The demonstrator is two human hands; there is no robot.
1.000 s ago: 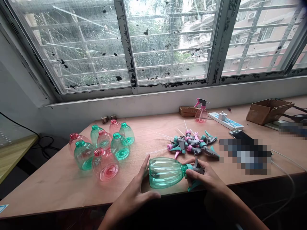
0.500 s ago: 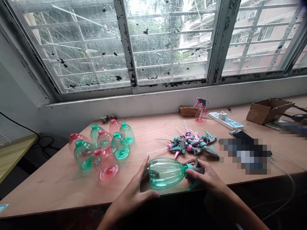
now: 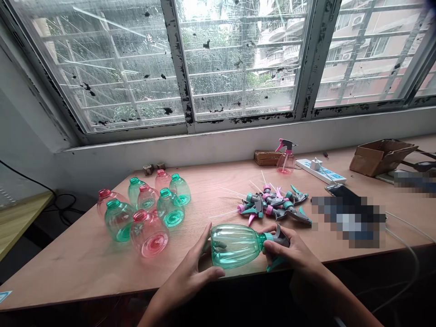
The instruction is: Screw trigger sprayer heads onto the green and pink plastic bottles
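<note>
A green transparent spray bottle lies sideways in the air at the table's front edge, its base to the left. My right hand is closed round its grey and teal spray head at the neck. My left hand cups the base end with thumb and forefinger spread apart; some of its fingers are behind the bottle, seen dimly through the plastic. Whether they press on it I cannot tell. Just beyond lies a pile of loose spray heads, grey with pink or teal parts, with thin clear tubes.
Several green and pink bottles without spray heads, such as a pink one, stand at the left. At the back are a pink spray bottle, a power strip and a cardboard box. A phone lies at the right, near blurred-out items.
The bottle and my left hand have shifted very slightly. My right hand keeps its hold on the spray head, and the rest stands as before.
</note>
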